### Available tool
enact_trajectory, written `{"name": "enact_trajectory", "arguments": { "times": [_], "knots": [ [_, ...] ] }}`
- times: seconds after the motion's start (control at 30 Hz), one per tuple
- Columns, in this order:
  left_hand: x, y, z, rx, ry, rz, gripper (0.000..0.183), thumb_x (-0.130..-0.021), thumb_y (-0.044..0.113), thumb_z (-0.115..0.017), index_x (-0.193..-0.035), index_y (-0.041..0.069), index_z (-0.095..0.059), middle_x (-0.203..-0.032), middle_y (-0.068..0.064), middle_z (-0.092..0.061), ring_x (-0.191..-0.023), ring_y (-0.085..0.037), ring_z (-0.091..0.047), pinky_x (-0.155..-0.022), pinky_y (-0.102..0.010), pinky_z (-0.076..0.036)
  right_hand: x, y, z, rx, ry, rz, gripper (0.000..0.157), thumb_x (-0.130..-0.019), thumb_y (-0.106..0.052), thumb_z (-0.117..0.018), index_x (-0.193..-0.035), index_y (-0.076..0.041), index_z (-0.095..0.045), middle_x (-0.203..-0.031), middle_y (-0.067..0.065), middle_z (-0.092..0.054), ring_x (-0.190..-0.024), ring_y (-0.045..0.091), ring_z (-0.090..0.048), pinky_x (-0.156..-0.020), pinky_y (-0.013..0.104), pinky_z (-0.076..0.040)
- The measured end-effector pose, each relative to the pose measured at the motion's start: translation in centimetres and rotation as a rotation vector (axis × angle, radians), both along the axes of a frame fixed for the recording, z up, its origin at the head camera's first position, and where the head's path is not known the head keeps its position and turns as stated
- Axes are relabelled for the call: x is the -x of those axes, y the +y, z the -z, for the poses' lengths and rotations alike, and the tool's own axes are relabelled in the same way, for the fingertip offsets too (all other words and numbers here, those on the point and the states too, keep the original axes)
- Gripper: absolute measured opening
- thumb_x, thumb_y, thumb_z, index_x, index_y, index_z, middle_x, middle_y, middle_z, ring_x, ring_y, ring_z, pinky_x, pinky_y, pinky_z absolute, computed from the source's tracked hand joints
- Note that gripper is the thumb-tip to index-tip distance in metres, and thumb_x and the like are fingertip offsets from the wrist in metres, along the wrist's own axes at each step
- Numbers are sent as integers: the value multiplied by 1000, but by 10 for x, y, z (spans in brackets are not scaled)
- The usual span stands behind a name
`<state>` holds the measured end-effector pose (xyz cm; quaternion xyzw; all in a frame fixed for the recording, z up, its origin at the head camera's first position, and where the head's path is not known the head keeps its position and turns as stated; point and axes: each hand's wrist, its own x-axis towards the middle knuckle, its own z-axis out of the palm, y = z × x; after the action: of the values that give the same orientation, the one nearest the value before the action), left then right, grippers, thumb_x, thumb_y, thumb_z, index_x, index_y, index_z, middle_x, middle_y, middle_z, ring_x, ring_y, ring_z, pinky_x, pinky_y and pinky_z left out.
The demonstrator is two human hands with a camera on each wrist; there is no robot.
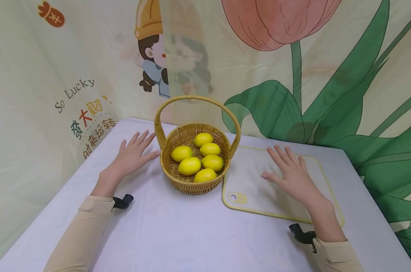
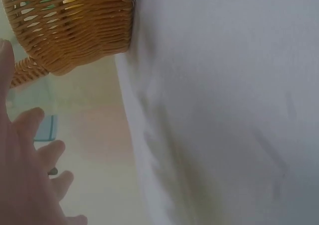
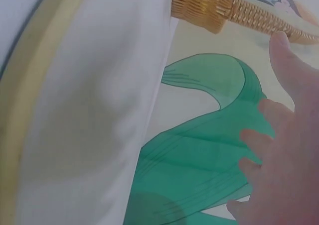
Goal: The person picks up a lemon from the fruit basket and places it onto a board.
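Observation:
A woven wicker basket [image 1: 195,188] with a tall arched handle [image 1: 197,97] stands mid-table in the head view. Several yellow lemons [image 1: 190,166] lie inside it. My left hand [image 1: 132,155] is spread at the basket's left side, thumb tip close to the rim, holding nothing. In the left wrist view, the basket's side [image 2: 89,31] appears beyond the thumb. To the right, my right hand [image 1: 291,177] hovers with fingers spread over a white cutting board [image 1: 249,166] with a yellow edge. Its palm is bare, and its shadow falls on the board [image 3: 94,100].
A white cloth covers the table [image 1: 178,234]. Behind hangs a printed curtain [image 1: 276,75] with a tulip and cartoon figures. The cutting board's left edge reaches the basket's right side. Each wrist carries a small black camera mount [image 1: 123,201].

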<state>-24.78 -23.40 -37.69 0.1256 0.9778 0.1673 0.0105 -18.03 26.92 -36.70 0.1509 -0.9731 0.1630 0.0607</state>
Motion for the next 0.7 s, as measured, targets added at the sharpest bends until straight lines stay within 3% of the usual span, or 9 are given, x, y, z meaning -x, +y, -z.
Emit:
{"name": "enact_trajectory", "arguments": {
  "times": [0.43, 0.7],
  "knots": [
    [3, 13, 6, -86, -80, 42, 87, -96, 71, -36, -161, 19, -10, -169, -7, -3, -155, -41, 0, -118, -72, 1, -2, -15, 2, 36, -41, -52, 86, -90, -61, -59, -160, -29, -19, -168, 9, -16, -155, 39, -5, -115, 75, -2],
    [3, 15, 8, -197, -149, 51, 87, -95, 71, -38, -161, 27, -4, -169, -5, -3, -155, -39, 1, -119, -70, 1, -6, -28, 1, 30, -51, -82, 86, -90, -60, -62, -159, -31, -21, -167, 8, -18, -155, 39, -8, -118, 71, -2]
  ]
}}
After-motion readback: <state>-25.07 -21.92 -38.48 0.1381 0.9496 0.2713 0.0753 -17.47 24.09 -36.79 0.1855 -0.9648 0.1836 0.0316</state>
